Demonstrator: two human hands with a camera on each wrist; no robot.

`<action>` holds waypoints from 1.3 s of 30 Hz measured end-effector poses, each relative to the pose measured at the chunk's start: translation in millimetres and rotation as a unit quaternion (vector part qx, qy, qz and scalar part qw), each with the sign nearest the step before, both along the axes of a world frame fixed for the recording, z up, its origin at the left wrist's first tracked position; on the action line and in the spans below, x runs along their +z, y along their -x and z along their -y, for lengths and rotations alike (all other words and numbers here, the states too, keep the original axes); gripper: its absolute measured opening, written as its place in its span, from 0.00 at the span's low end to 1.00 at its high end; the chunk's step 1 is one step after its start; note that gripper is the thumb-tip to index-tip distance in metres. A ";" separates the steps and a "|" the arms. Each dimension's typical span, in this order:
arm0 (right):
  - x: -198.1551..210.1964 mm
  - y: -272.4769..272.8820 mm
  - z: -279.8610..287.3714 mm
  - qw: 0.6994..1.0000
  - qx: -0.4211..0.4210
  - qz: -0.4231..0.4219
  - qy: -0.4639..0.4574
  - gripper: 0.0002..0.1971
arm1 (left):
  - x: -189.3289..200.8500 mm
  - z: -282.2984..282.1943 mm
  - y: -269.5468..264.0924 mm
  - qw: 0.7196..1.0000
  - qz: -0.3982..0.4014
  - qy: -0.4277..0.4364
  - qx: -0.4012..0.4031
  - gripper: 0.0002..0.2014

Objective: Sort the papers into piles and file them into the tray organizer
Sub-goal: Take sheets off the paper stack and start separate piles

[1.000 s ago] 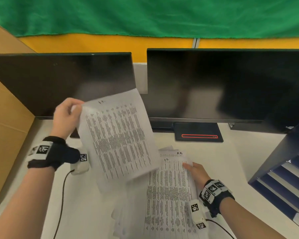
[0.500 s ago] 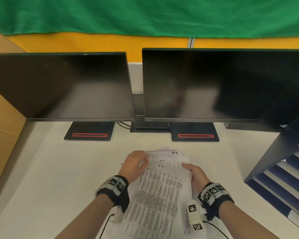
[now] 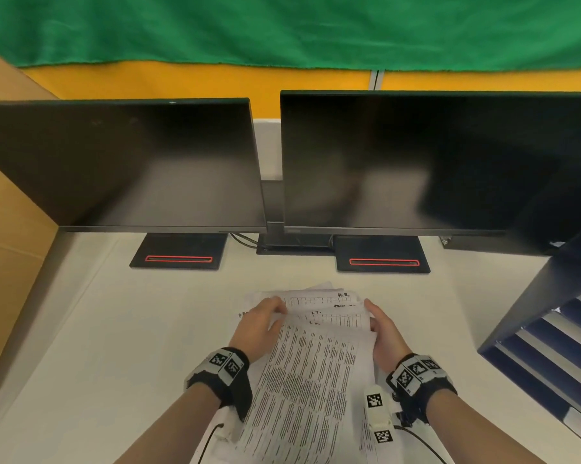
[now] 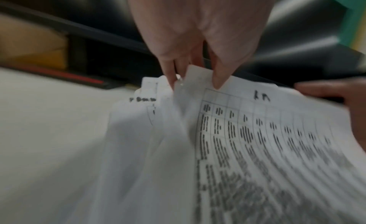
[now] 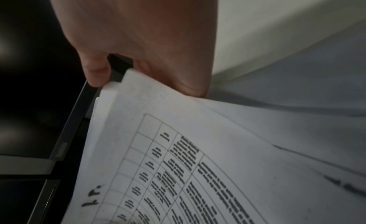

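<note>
Papers, printed tables, sit in a loose fanned stack on the white bench, lower centre of the head frame, some sheets with handwritten letters at the top edge. Tray organizer, dark blue with stacked slots, at the right edge, well apart from the stack. Two dark monitors side by side across the middle, black bases with red stripes on the bench; yellow wall and green cloth above, brown cardboard panel at left. Left wrist view, blurred, shows what the head view can't: left hand fingertips pinching the top-left corner of a sheet, other sheets splayed beneath. Right wrist view: right hand thumb and fingers pinching the stack's far right corner, sheet marked with handwritten letters. In the head view left hand and right hand flank the stack's top end, both wrists wearing black bands with tag markers, forearms coming in from the bottom edge.
</note>
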State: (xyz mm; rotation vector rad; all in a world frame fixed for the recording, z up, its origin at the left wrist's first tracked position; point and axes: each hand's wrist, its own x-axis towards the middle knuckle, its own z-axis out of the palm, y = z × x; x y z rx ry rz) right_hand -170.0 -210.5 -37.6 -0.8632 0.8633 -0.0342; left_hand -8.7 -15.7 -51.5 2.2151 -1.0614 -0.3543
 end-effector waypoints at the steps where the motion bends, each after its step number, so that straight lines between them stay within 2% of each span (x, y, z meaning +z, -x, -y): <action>1: 1.1 -0.6 0.9 1.000 0.000 -0.003 0.007 0.31 | 2.2 -1.3 -1.6 0.998 -0.048 0.005 0.035 0.08; 4: 0.3 -1.4 2.8 1.000 0.010 0.006 0.017 0.31 | 1.7 -8.4 -7.0 0.978 -0.173 0.018 0.113 0.15; 7: -1.7 -1.5 1.5 1.000 0.021 0.015 0.005 0.28 | -10.4 -15.8 -10.0 0.950 -0.274 0.036 0.142 0.25; 12: -5.7 -4.9 2.5 0.999 -0.017 -0.029 0.026 0.29 | -8.8 -24.5 -7.1 0.915 -0.338 0.095 0.199 0.25; 14: -13.8 -4.0 5.2 0.998 -0.014 -0.050 0.045 0.29 | -4.3 -41.1 -18.8 0.912 -0.317 0.117 0.232 0.27; 18: -23.2 -3.2 5.0 0.997 0.009 -0.049 0.058 0.22 | 8.1 -99.5 -57.3 0.899 -0.296 0.131 0.294 0.28; 22: -21.4 -3.5 1.8 0.996 0.041 -0.027 0.073 0.16 | 6.1 -167.4 -101.8 0.898 -0.241 0.055 0.364 0.29; 26: -18.4 -5.7 -2.9 0.974 0.054 -0.034 0.217 0.09 | 4.5 -219.5 -135.2 0.894 -0.172 -0.057 0.409 0.29; 28: -25.6 -8.4 -1.7 0.962 0.056 -0.044 0.264 0.09 | 3.9 -237.3 -151.4 0.889 -0.138 -0.097 0.425 0.28; 32: -36.2 -12.7 -5.0 0.946 0.064 -0.056 0.312 0.11 | 11.9 -254.3 -174.7 0.860 -0.108 -0.146 0.478 0.25; 34: -36.8 -13.2 -4.6 0.933 0.080 -0.057 0.345 0.14 | 17.4 -251.3 -180.3 0.837 -0.098 -0.217 0.494 0.32; 36: -36.0 -13.2 -2.9 0.923 0.096 -0.056 0.367 0.22 | 23.3 -232.6 -179.4 0.819 -0.050 -0.307 0.483 0.38; 37: -36.0 -13.0 -1.7 0.920 0.102 -0.058 0.373 0.27 | 26.4 -216.9 -175.6 0.823 -0.016 -0.325 0.465 0.38; 39: -37.0 -12.2 1.3 0.912 0.111 -0.064 0.390 0.34 | 31.0 -171.6 -158.2 0.866 0.068 -0.278 0.410 0.32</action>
